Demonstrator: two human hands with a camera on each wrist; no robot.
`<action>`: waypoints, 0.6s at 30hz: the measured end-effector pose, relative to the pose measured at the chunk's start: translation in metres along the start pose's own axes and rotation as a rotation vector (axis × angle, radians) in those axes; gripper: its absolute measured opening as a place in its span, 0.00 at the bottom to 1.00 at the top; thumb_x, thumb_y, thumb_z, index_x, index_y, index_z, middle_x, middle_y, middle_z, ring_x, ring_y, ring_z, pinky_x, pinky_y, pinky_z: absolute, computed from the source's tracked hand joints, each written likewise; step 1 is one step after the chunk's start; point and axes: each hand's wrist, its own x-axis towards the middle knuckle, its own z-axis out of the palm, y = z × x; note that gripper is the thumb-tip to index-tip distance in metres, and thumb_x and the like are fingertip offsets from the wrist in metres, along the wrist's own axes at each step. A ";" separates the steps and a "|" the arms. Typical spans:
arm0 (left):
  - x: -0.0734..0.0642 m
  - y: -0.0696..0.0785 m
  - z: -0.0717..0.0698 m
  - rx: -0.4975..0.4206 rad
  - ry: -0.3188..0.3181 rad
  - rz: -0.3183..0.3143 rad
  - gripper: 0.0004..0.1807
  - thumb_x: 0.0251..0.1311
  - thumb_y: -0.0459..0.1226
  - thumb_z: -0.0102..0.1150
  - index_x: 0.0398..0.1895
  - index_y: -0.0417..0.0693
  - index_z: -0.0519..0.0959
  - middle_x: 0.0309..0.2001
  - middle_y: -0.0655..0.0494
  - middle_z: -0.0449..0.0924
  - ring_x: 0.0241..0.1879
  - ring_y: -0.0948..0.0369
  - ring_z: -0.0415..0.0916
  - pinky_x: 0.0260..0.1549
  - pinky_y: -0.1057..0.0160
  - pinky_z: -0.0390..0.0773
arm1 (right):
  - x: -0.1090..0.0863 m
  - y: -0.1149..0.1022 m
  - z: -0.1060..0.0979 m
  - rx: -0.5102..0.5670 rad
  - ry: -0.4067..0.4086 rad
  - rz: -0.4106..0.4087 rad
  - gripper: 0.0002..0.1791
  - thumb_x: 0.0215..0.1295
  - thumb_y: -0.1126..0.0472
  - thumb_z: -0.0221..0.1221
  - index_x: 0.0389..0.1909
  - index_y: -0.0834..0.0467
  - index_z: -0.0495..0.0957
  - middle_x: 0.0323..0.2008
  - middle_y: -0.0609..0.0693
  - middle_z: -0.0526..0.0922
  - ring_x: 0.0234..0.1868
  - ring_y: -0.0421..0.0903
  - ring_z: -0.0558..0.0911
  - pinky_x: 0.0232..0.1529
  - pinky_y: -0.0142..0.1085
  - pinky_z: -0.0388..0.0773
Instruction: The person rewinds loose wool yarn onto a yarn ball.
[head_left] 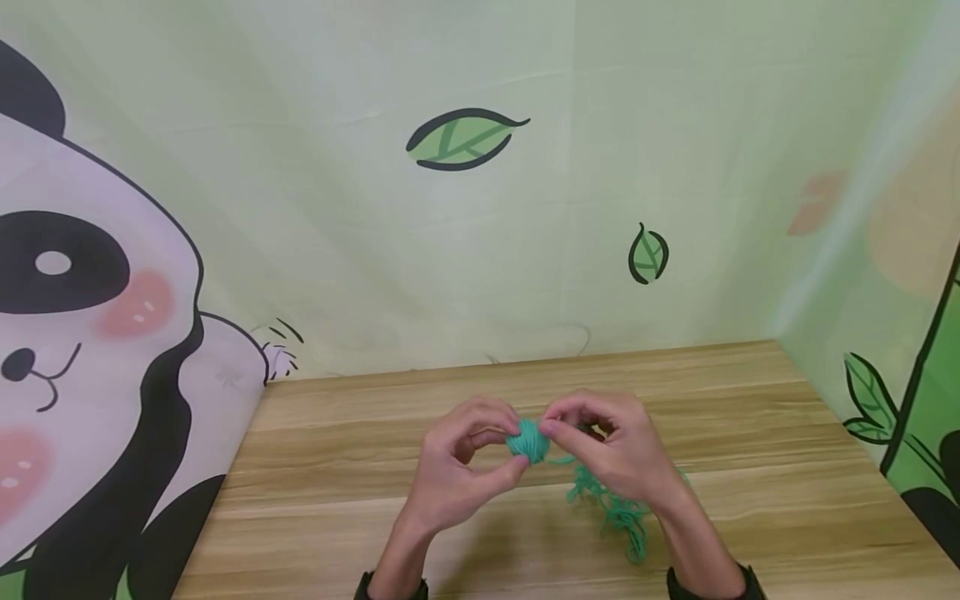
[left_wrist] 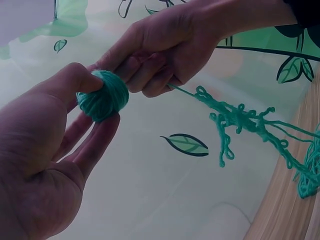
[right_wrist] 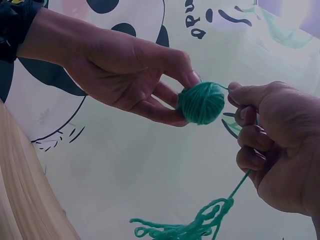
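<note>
A small ball of teal yarn [head_left: 528, 442] is pinched between the thumb and fingers of my left hand [head_left: 465, 467], held up over the table. Close at its right, my right hand [head_left: 618, 442] grips the yarn strand, thumb against the curled fingers. In the right wrist view a short taut length runs from the yarn ball [right_wrist: 202, 103] to the right thumb tip. The strand leaves the bottom of that fist and leads into a loose, looped tangle of yarn [right_wrist: 190, 227]. The left wrist view shows the yarn tangle [left_wrist: 240, 117] hanging out from the right hand.
Under the hands lies a wood-grain table [head_left: 337, 467]. More loose yarn [left_wrist: 310, 170] rests at the table in the left wrist view. Behind the table hangs a pale green backdrop [head_left: 300, 208] printed with leaves and a panda.
</note>
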 end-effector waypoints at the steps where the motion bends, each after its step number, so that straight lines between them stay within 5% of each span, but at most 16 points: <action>1: 0.000 -0.001 0.000 -0.012 -0.006 0.002 0.18 0.47 0.12 0.66 0.42 0.26 0.77 0.43 0.33 0.77 0.46 0.52 0.80 0.41 0.50 0.90 | 0.000 0.001 0.000 -0.001 0.003 0.007 0.14 0.57 0.84 0.65 0.36 0.63 0.86 0.19 0.48 0.77 0.15 0.36 0.63 0.07 0.32 0.58; 11: -0.003 0.000 -0.001 -0.094 -0.058 -0.008 0.18 0.47 0.11 0.65 0.43 0.25 0.76 0.44 0.32 0.77 0.46 0.54 0.80 0.42 0.48 0.89 | -0.003 0.006 0.001 -0.088 0.014 0.165 0.12 0.60 0.82 0.64 0.36 0.63 0.85 0.17 0.50 0.76 0.16 0.37 0.64 0.11 0.31 0.58; 18: -0.007 -0.009 -0.003 -0.107 -0.062 -0.002 0.19 0.47 0.11 0.65 0.43 0.26 0.76 0.45 0.33 0.77 0.47 0.53 0.80 0.43 0.48 0.89 | -0.002 0.009 0.002 -0.116 0.000 0.268 0.07 0.70 0.69 0.64 0.38 0.55 0.87 0.22 0.45 0.80 0.17 0.37 0.67 0.15 0.25 0.63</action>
